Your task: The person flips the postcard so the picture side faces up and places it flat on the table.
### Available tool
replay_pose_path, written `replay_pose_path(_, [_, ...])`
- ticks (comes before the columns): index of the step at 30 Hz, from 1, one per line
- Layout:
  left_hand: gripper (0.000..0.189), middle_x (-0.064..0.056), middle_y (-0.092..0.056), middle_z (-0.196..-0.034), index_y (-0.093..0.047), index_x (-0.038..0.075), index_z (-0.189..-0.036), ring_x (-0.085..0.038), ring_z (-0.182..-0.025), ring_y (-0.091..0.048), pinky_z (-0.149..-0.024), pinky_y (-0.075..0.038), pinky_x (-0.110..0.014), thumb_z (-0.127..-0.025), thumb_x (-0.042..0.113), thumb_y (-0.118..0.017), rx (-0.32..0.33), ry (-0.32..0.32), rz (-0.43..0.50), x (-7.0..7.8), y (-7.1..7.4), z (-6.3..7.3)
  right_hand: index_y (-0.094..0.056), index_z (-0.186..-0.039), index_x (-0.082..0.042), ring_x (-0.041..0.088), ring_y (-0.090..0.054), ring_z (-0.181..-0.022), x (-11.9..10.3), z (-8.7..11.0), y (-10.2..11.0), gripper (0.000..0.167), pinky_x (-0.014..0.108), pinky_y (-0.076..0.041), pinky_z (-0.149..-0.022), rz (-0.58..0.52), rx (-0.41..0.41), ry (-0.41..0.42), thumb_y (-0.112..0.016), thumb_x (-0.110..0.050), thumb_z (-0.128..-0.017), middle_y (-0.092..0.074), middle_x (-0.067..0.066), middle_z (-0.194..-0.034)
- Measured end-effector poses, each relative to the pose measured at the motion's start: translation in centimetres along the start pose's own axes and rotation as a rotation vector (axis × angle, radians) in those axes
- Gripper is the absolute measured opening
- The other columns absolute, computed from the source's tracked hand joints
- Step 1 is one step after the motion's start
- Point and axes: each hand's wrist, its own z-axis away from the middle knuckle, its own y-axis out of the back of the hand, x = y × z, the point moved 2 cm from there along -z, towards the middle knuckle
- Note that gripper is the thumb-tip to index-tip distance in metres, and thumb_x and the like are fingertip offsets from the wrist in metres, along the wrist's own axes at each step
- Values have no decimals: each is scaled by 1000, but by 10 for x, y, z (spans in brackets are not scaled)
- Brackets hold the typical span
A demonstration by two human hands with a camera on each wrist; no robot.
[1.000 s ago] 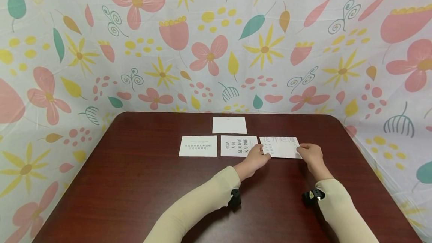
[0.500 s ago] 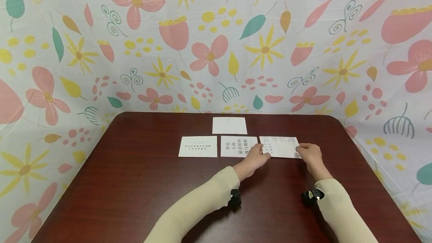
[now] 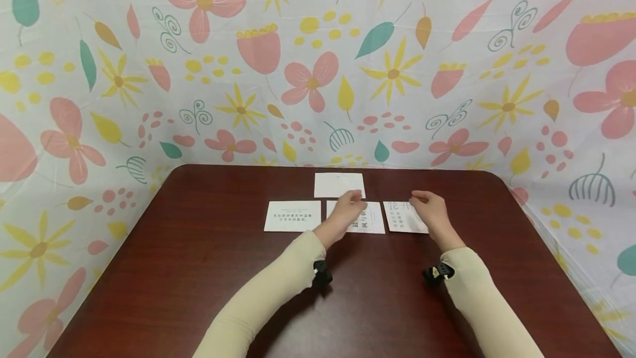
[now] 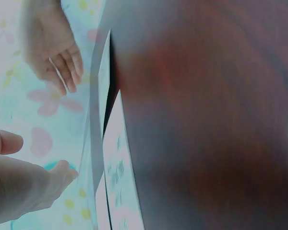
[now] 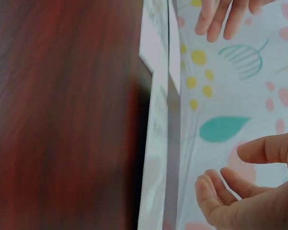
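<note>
Both hands hover above white cards that carry printed Chinese characters. In the head view my left hand (image 3: 343, 215) is over the middle card (image 3: 371, 221) and covers part of it. My right hand (image 3: 433, 215) is over the right card (image 3: 403, 221), hiding its right side. Nothing lies between the thumb and the relaxed fingers of the left hand (image 4: 31, 187) in the left wrist view. The right wrist view has the right hand (image 5: 254, 191) likewise off the cards, fingers loosely bent. A left card (image 3: 292, 216) completes the front row; a nearly blank card (image 3: 339, 185) lies behind.
The cards lie on a dark red-brown wooden table (image 3: 199, 269), toward its far edge. A flower-patterned cloth (image 3: 308, 26) hangs behind and beside the table. Each wrist wears a small black camera, such as the left camera (image 3: 322, 275).
Both hands have let go of the right card and lifted, moving left and away from the person. The right card stays in the row beside the middle card.
</note>
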Motion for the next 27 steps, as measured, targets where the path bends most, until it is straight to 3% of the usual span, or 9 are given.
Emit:
replay_pose_path(8, [53, -18, -44, -142, -40, -1, -143, -33, -132, -41, -107, -36, -42, -93, 10, -53, 136, 25, 22, 4, 50, -16, -43, -140, 6, 41, -40, -130, -23, -23, -32, 46, 51, -36, -106, -87, -43, -12, -44, -18, -101, -43, 27, -141])
replay_pose_path(15, [58, -20, -36, -148, -31, -2, -147, -34, -136, -34, -110, -31, -44, -95, 14, -49, 202, 86, 59, 1, 81, -23, -34, -144, 8, 38, -37, -134, -33, -38, -57, 51, 43, -32, -110, -219, -162, -53, -41, -21, -103, -36, 26, -147])
replay_pose_path(21, [61, -21, -22, -154, -23, -4, -149, -35, -142, -22, -114, -24, -46, -99, 23, -45, 192, 160, 45, -4, 95, -29, -21, -148, 8, 38, -27, -140, -41, -44, -72, 62, 41, -28, -113, -273, -237, -134, -41, -29, -103, -25, 27, -152])
replay_pose_path(27, [65, -22, -16, -156, -16, -6, -150, -35, -143, -16, -115, -19, -47, -100, 28, -42, 188, 205, 41, -8, 95, -31, -16, -150, 8, 36, -24, -142, -43, -48, -83, 67, 40, -27, -113, -253, -242, -206, -40, -33, -103, -17, 25, -155])
